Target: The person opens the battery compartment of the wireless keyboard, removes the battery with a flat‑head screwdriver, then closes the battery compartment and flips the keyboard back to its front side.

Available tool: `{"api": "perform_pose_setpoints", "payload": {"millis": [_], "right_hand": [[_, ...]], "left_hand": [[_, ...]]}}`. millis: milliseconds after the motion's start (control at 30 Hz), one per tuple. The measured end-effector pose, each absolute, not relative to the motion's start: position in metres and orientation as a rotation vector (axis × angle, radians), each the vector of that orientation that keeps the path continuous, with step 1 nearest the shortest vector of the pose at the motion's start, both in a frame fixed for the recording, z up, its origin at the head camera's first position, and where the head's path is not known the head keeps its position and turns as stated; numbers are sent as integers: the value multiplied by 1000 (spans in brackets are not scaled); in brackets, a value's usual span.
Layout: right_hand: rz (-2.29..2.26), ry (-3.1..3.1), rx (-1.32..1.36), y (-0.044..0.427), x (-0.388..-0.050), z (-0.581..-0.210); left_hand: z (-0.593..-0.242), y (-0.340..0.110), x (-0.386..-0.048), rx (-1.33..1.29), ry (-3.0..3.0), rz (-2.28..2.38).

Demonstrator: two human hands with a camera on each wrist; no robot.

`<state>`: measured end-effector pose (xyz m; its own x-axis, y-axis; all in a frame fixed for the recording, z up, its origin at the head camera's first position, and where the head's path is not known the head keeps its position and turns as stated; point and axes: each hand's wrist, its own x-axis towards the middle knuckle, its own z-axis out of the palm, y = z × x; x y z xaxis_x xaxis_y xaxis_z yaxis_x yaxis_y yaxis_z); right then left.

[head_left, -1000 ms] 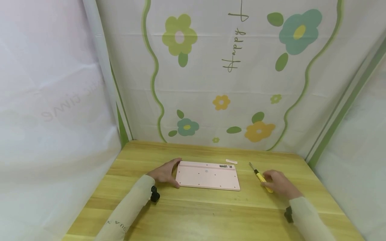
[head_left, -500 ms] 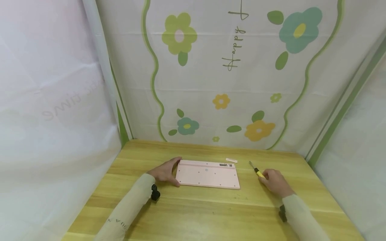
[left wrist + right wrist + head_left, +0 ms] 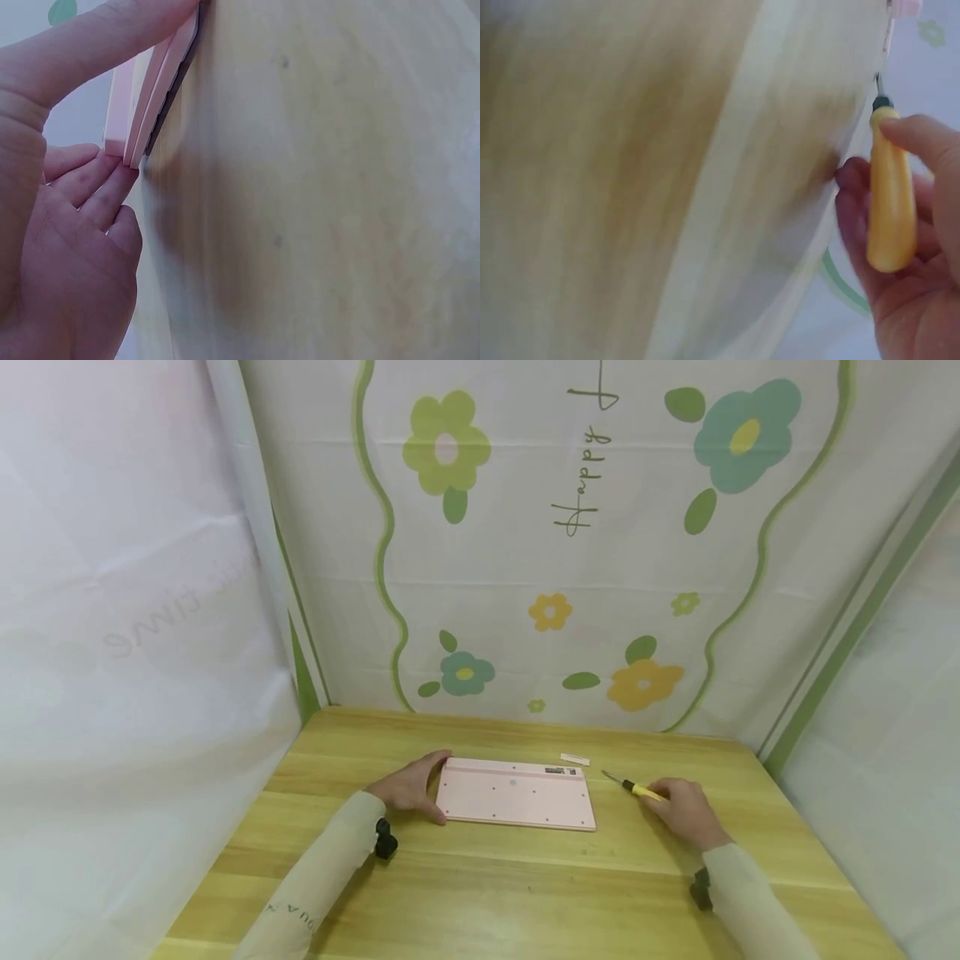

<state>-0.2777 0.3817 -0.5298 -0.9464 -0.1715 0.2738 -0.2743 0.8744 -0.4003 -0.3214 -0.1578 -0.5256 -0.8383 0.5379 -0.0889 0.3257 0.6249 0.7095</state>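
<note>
A pink keyboard [image 3: 517,802] lies underside up on the wooden table, small screws dotted over its back. My left hand [image 3: 408,788] grips its left end, thumb at the near corner and fingers at the far one; the left wrist view shows fingertips against the keyboard's edge [image 3: 116,112]. To the right of the keyboard, my right hand [image 3: 686,812] holds a screwdriver [image 3: 643,792] with a yellow handle, its metal tip pointing left. In the right wrist view the thumb presses on the yellow handle [image 3: 891,202], with the fingers beneath it.
A small pale strip [image 3: 575,760] lies just beyond the keyboard's far right corner. The wooden table [image 3: 465,893] meets a white curtain [image 3: 495,552] with printed flowers at the back. More white cloth hangs at the left and right sides.
My right hand has moved a little left and taken up the yellow screwdriver, whose tip has swung left toward the keyboard. The left hand stays at the keyboard's left end.
</note>
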Motion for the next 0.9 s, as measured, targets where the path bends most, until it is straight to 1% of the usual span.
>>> {"api": "perform_pose_setpoints", "payload": {"millis": [167, 400, 567, 667, 767, 900], "right_hand": [[716, -2744, 378, 384, -276, -532], [741, -2705, 423, 380, -270, -524], [754, -2676, 463, 379, -270, -510], [765, -2649, 541, 378, -272, -500], [741, -2637, 604, 376, -274, -488], [708, -2687, 624, 371, -276, -469]], "left_hand": [[-524, -157, -321, 699, 2562, 1027], [-522, -157, -318, 665, 2557, 1044], [-522, -157, -318, 656, 2545, 1064], [-523, -157, -318, 659, 2544, 1063], [-524, -157, -319, 663, 2544, 1064], [-524, -157, -320, 671, 2546, 1064]]}}
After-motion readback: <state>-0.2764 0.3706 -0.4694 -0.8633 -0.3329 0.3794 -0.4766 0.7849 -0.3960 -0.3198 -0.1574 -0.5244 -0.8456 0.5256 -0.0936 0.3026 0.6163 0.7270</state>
